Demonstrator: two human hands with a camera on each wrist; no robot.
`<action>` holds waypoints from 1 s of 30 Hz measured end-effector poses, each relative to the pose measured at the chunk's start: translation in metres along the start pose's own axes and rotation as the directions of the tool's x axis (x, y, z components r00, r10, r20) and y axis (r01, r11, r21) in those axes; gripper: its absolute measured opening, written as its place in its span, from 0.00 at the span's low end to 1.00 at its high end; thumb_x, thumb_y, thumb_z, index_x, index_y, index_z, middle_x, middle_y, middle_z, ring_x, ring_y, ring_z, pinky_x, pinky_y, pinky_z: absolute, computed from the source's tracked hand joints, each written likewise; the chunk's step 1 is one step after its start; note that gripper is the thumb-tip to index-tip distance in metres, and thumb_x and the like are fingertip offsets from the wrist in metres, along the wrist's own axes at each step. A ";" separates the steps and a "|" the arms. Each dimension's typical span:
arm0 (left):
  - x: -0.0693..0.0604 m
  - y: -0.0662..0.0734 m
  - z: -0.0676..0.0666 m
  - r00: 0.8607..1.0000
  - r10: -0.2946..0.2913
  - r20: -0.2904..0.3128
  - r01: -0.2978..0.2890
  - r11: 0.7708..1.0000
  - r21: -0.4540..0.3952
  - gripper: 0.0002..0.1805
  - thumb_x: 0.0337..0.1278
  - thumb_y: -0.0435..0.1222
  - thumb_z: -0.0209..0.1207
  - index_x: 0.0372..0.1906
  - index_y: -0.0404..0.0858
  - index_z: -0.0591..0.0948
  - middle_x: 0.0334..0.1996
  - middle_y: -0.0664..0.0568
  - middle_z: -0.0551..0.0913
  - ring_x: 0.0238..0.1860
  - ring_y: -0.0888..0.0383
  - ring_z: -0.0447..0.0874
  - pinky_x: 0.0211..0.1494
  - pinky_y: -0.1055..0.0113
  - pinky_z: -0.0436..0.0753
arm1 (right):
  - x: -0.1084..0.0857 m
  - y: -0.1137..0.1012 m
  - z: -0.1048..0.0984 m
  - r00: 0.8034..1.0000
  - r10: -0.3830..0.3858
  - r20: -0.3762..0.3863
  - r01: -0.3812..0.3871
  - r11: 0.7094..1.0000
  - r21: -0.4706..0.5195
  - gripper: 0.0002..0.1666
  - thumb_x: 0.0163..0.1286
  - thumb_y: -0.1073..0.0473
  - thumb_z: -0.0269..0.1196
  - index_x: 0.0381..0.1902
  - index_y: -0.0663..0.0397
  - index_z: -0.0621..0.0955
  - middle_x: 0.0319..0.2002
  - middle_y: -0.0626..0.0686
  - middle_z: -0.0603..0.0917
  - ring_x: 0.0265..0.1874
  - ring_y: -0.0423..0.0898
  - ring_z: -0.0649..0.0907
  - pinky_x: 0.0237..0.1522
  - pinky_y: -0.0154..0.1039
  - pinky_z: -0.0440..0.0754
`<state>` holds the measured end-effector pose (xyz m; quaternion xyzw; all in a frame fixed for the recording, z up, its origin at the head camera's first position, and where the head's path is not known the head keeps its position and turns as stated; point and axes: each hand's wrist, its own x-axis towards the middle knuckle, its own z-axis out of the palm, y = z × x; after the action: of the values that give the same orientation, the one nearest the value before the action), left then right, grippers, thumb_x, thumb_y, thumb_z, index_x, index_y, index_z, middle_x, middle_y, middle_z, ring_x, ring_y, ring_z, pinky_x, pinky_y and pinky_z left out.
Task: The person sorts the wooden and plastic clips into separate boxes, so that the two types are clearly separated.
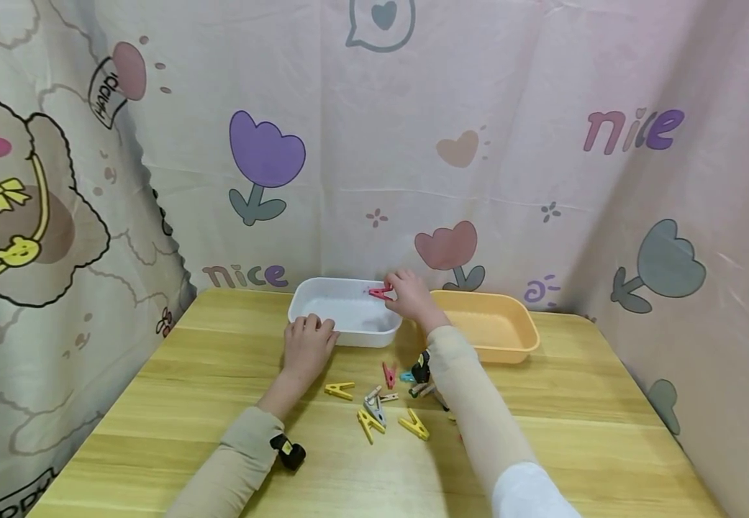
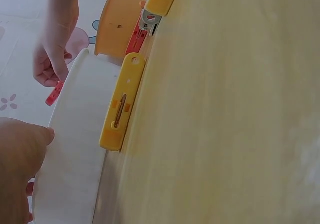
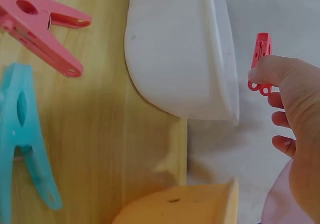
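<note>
My right hand (image 1: 411,296) pinches a small red clothespin (image 3: 261,59) between thumb and fingertips, above the right end of a white plastic basin (image 1: 348,338). The remaining fingers are curled loosely beside it in the right wrist view. My left hand (image 1: 308,349) grips the near rim of that basin at its left part, the thumb (image 2: 49,134) on the rim and fingers over the inner side. In front of the basin lie loose clothespins: a pink one (image 1: 389,375), a blue one (image 3: 22,134), several yellow ones (image 1: 415,424) and a grey one (image 1: 374,409).
An orange basin (image 1: 516,350) stands right of the white one, partly behind my right forearm. Some clothespins are partly hidden under that arm. Both basins stand at the back of the wooden table (image 1: 206,345), before a printed curtain (image 1: 361,144).
</note>
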<state>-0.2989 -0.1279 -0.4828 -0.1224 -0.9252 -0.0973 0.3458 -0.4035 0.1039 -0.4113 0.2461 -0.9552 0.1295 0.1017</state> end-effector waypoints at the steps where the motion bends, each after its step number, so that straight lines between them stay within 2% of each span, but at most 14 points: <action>1: 0.000 0.000 0.000 1.000 -0.001 0.005 0.001 1.000 0.002 0.11 0.60 0.46 0.63 0.39 0.43 0.80 0.36 0.45 0.77 0.39 0.45 0.74 0.47 0.48 0.74 | 0.001 0.000 0.001 1.000 0.007 -0.002 -0.007 1.000 0.004 0.15 0.62 0.55 0.68 0.45 0.49 0.77 0.47 0.53 0.77 0.51 0.52 0.71 0.56 0.50 0.71; 10: 0.000 0.002 -0.001 1.000 -0.005 0.013 0.005 1.000 0.002 0.10 0.61 0.46 0.63 0.40 0.44 0.80 0.36 0.45 0.77 0.40 0.45 0.73 0.47 0.48 0.73 | 0.006 0.001 0.014 0.998 0.004 -0.060 -0.007 0.999 -0.042 0.17 0.61 0.54 0.68 0.45 0.50 0.77 0.45 0.52 0.78 0.49 0.52 0.74 0.54 0.50 0.73; 18: -0.001 0.002 -0.001 0.998 0.009 -0.058 -0.009 1.000 -0.003 0.10 0.57 0.45 0.65 0.37 0.43 0.80 0.34 0.45 0.76 0.37 0.45 0.73 0.44 0.49 0.74 | 0.009 0.001 0.018 0.996 0.055 -0.071 -0.058 0.998 -0.033 0.21 0.63 0.54 0.68 0.52 0.52 0.77 0.50 0.54 0.78 0.52 0.53 0.75 0.57 0.50 0.74; 23: -0.001 0.000 0.004 0.995 0.026 -0.096 -0.026 1.000 0.001 0.11 0.54 0.45 0.66 0.36 0.44 0.79 0.32 0.46 0.75 0.36 0.45 0.71 0.42 0.49 0.73 | 0.007 0.004 0.018 0.995 0.046 -0.089 -0.050 0.998 -0.043 0.24 0.62 0.54 0.68 0.54 0.53 0.77 0.52 0.55 0.79 0.53 0.54 0.75 0.57 0.51 0.74; 30: -0.001 0.001 0.002 0.999 0.001 -0.045 -0.001 1.000 -0.001 0.10 0.58 0.45 0.64 0.37 0.43 0.80 0.34 0.45 0.76 0.38 0.44 0.72 0.45 0.48 0.73 | 0.001 0.007 0.013 0.994 0.032 -0.104 -0.036 0.999 -0.033 0.23 0.63 0.54 0.68 0.54 0.53 0.76 0.51 0.56 0.78 0.53 0.54 0.75 0.57 0.52 0.74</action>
<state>-0.2987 -0.1264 -0.4849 -0.1209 -0.9170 -0.1003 0.3667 -0.4095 0.1051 -0.4245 0.2210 -0.9548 0.1272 0.1529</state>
